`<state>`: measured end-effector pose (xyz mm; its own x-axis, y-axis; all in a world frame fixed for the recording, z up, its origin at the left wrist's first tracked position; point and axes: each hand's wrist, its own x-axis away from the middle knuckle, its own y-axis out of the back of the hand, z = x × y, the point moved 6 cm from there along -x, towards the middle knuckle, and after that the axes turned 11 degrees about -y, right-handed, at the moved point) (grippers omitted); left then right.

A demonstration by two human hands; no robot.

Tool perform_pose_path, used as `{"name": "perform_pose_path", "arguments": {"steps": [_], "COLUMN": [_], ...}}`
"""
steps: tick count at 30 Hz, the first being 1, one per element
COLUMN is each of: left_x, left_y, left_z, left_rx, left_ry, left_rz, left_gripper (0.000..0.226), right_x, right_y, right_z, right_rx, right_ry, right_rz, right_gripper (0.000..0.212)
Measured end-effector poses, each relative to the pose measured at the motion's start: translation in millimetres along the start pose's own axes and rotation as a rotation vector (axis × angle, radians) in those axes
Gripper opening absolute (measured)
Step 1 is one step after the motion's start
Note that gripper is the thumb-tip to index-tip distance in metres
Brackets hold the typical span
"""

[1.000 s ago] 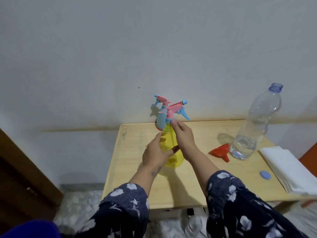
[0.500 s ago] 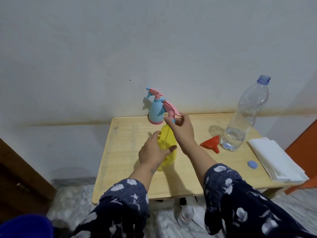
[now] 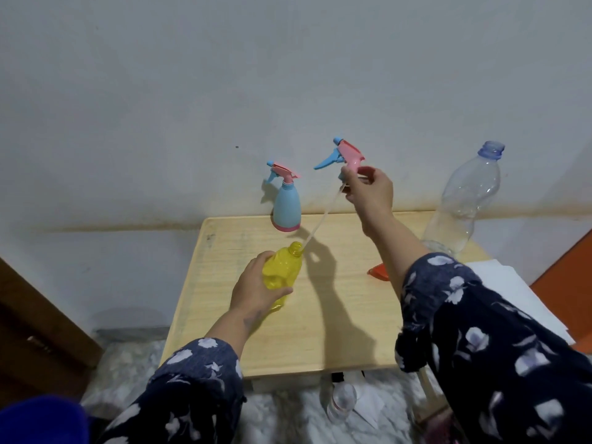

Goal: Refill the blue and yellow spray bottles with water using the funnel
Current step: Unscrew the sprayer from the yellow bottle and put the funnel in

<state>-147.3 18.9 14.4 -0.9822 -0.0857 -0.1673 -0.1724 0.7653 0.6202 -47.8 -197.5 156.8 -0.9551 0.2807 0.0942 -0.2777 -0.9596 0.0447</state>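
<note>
My left hand grips the yellow spray bottle on the wooden table; its neck is uncapped. Up above, my right hand pinches the pink and blue spray head, lifted clear of the bottle. Its thin dip tube slants down with the tip still at the yellow bottle's mouth. The blue spray bottle, its head still on, stands at the table's back edge. The red funnel lies on the table, mostly hidden behind my right forearm.
A large clear water bottle with no cap and a little water stands at the back right. White folded cloth lies at the right edge. A small bottle sits on the floor under the table. A wall rises close behind.
My right hand has taken the spray head off the yellow bottle and raised it up and to the right, drawing out the dip tube. My left hand kept hold of the bottle.
</note>
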Motion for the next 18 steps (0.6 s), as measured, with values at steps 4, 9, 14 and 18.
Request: {"name": "perform_pose_path", "arguments": {"steps": [4, 9, 14, 18], "left_x": [-8, -22, -34, -41], "left_y": [14, 12, -3, -14], "left_z": [8, 5, -1, -2], "left_rx": [-0.009, 0.054, 0.116, 0.133], "left_ry": [0.036, 0.051, 0.066, 0.087], "left_rz": [-0.063, -0.14, -0.166, -0.176], "left_gripper": [0.079, 0.077, 0.077, 0.076], "right_x": [-13, -29, -32, -37], "right_y": [4, 15, 28, 35], "right_z": [9, -44, -135, -181], "right_rx": [-0.007, 0.19, 0.388, 0.493], "right_ry": [-0.06, -0.236, -0.467, -0.552], "right_rz": [0.053, 0.109, 0.1, 0.101], "right_gripper": [0.024, 0.014, 0.027, 0.035]}}
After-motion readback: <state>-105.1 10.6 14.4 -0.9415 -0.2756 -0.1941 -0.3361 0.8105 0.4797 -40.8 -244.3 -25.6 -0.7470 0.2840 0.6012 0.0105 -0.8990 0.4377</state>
